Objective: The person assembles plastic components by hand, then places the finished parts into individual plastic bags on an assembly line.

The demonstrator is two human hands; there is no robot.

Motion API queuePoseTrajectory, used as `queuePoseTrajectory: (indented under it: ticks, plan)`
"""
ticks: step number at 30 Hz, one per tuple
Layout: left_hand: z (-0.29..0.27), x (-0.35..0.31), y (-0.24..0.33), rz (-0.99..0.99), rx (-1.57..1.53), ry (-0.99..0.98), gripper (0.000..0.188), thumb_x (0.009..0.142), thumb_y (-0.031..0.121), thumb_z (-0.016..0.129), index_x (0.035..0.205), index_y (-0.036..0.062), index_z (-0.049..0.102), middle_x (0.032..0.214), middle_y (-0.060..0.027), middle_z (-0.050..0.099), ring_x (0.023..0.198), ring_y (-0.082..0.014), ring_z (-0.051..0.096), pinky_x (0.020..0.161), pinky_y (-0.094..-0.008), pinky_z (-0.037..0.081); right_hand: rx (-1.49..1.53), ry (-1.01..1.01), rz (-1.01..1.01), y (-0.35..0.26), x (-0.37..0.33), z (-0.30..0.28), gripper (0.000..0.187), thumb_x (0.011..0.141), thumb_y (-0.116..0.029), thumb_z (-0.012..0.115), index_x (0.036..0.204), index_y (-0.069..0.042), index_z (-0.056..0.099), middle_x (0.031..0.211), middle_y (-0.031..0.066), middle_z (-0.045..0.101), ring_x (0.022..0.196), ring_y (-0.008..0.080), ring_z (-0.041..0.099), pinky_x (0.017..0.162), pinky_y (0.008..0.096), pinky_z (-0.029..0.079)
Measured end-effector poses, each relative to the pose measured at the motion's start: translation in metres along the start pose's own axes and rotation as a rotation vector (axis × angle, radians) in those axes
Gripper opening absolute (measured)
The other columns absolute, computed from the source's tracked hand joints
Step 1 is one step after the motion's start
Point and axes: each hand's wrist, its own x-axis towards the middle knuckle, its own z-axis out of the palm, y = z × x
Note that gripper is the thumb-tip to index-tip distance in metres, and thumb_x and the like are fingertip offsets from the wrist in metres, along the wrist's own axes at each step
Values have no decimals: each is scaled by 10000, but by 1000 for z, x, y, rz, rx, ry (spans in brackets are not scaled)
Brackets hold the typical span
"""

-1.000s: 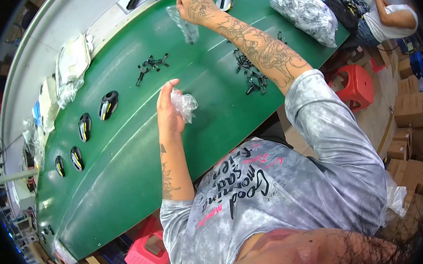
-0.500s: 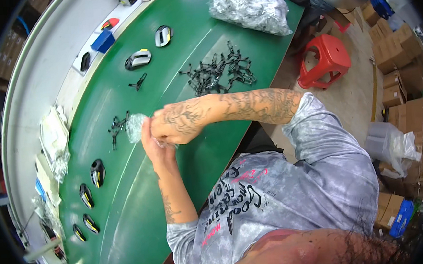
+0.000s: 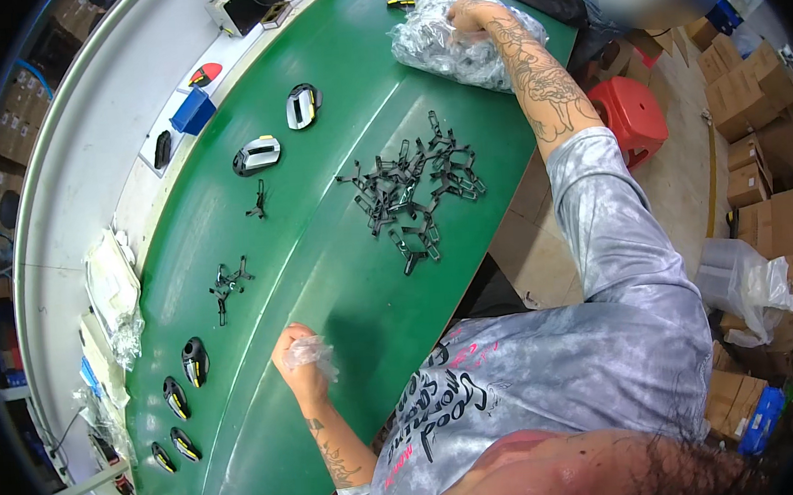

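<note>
Far to my left, pale bundles in clear plastic lie along the curved edge of the green worktop. Just in from them, four black shells with yellow marks rest on the green surface, spaced a little apart in a loose group. Beyond, on the white ledge past the far edge, stands a blue bin. Next comes a small cluster of black brackets, and above it a single black bracket lies alone. Two grey-and-black shells sit farther up, near each other.

My left hand is above the near part of the surface, fingers curled in around a wad of crumpled clear plastic, part of which sticks out on its right side. Right of that, farther from me, a big heap of black brackets spreads out, tangled together.

Past the heap, my right arm stretches to a large clear bag at the upper end. My right hand is down in its crinkled plastic; the fingers are mostly hidden, so I cannot tell how far they are closed or whether they grip anything. A red stool stands on the floor at far right.
</note>
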Motion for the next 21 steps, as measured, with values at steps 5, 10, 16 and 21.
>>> queuePoseTrajectory:
  ticks: [5,10,16,21]
  plan:
    - [25,20,53,-88,107,-127,149,819,132,676,875,34,580,767,17,543,673,-57,483,588,-217,389,-161,121,85,58,12,-11,280,806,-168,740,1028,1,771,1007,189,761,922,310,742,839,436,589]
    - [46,20,75,20,269,-220,199,859,138,659,1012,11,642,862,-2,620,725,-82,547,626,-247,428,203,698,7,69,-14,-40,255,923,-204,608,876,4,749,776,208,716,712,350,719,685,452,563]
    - [45,35,51,353,171,-236,272,854,90,590,1093,0,684,872,-52,666,739,-130,602,645,-283,465,951,658,-276,-23,-90,-68,183,894,-103,705,1008,39,718,781,73,713,689,120,680,635,281,590]
    - [44,41,30,209,-233,-427,278,876,207,660,1029,-25,653,741,-16,575,590,-118,510,542,-264,424,1376,282,-515,-142,-172,-45,286,869,-22,745,1143,32,683,1008,110,736,914,153,719,796,315,626]
